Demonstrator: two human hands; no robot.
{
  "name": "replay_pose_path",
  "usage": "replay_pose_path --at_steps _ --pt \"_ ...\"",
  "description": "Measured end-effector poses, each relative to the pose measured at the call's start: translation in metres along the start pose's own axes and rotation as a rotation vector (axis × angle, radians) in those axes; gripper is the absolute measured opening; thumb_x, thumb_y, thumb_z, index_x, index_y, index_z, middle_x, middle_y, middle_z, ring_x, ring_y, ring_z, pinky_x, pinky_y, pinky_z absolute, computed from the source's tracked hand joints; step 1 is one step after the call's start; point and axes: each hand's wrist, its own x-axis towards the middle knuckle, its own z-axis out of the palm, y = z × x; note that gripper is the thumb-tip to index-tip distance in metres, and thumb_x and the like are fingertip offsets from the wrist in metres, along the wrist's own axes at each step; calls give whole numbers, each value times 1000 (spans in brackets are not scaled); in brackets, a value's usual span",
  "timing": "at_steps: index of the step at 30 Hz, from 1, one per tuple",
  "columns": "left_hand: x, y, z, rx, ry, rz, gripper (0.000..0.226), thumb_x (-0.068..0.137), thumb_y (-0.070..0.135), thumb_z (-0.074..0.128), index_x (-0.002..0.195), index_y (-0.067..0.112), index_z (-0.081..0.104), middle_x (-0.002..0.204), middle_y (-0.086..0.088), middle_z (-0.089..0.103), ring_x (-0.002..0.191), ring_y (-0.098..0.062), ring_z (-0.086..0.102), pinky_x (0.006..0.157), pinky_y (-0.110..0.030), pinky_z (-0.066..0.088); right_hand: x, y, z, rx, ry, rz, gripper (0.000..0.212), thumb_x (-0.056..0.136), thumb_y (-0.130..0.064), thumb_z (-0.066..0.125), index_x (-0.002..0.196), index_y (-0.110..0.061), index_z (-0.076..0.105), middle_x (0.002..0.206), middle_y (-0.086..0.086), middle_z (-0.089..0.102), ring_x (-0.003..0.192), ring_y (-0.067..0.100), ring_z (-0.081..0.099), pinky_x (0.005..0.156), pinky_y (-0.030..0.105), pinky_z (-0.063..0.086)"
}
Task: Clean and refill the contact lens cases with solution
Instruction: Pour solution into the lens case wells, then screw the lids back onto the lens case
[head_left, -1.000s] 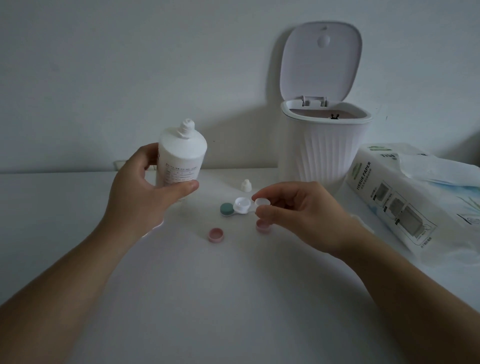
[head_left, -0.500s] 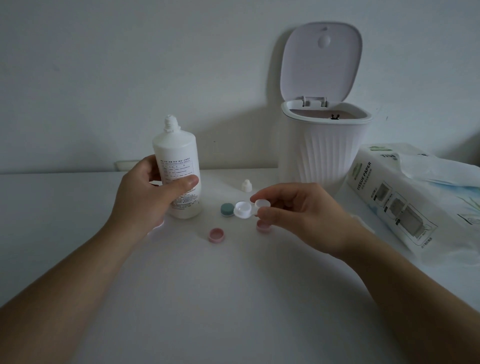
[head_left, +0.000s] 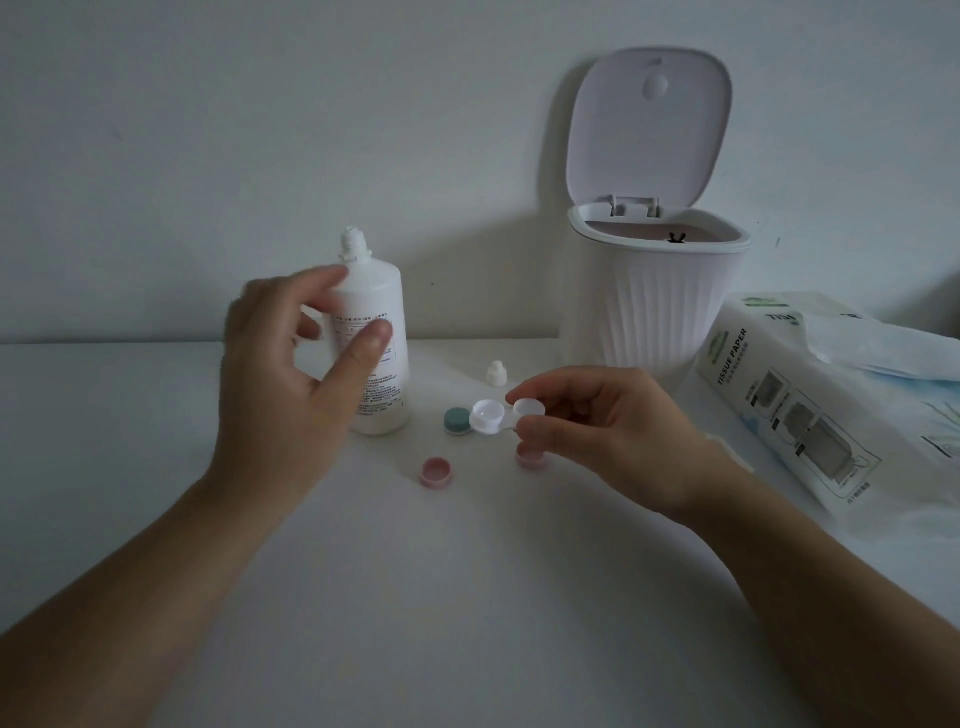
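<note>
The white solution bottle (head_left: 378, 353) stands upright on the table, uncapped. My left hand (head_left: 291, 374) hovers just in front of it with fingers spread, no longer gripping it. My right hand (head_left: 597, 421) pinches the right well of a white contact lens case (head_left: 493, 415) and holds it just above the table. A green cap (head_left: 457, 420) lies beside the case's left well. One pink cap (head_left: 435, 472) lies open side up in front. A second pink cap (head_left: 529, 458) is partly hidden under my right fingers. The bottle's small white cap (head_left: 496, 373) stands behind the case.
A white ribbed bin (head_left: 660, 306) with its lid raised stands at the back right against the wall. A pack of tissue paper (head_left: 789, 405) lies at the right, close to my right wrist. The table (head_left: 467, 597) is white.
My left hand has set the bottle down upright on the table and let go of it, its fingers opening. My right hand has kept hold of the lens case with little movement.
</note>
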Motion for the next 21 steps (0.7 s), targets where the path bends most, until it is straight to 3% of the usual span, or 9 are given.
replay_pose_path --at_steps 3,6,8,10,14,18,21 --pt "-3 15 2 56 20 201 35 92 25 68 120 5 65 109 -1 51 93 -29 53 83 -33 45 0 0 1 -6 5 1 15 87 -19 76 102 -21 77 83 13 76 83 38 73 85 63 53" --pt "-2 20 2 1 19 181 33 92 26 68 114 2 63 102 -2 51 83 -27 51 82 -30 43 1 0 2 -1 7 2 14 87 -18 76 100 -22 77 83 13 76 82 37 74 86 62 53" --pt "-5 22 1 -55 -78 186 31 91 30 69 109 5 63 97 -3 55 77 -24 51 80 -25 43 1 0 2 -7 1 1 14 87 -18 76 100 -23 77 83 12 76 82 36 74 87 62 54" --pt "-9 25 3 -122 -257 146 35 86 38 72 111 15 64 96 1 59 75 -19 54 76 -21 44 0 -1 2 -5 -5 -2 14 87 -17 76 100 -24 77 82 12 76 81 36 73 87 61 54" --pt "-17 24 8 -199 -563 -37 48 73 57 73 116 40 63 102 14 65 78 -19 59 71 -27 50 -1 -2 3 21 -17 -16 15 86 -19 78 101 -22 77 82 14 75 82 41 71 85 61 54" --pt "-20 21 10 -212 -695 -133 39 67 61 74 102 44 70 88 24 68 72 -10 62 63 -15 47 -2 -3 5 51 -13 -23 26 77 -29 78 101 -19 78 83 14 74 81 43 69 83 59 54" --pt "-21 21 11 -223 -728 -197 35 67 61 73 98 46 72 74 10 66 67 -15 61 59 -21 45 -3 -4 6 52 -20 -24 30 73 -33 77 99 -19 78 83 14 74 80 44 68 81 57 54"
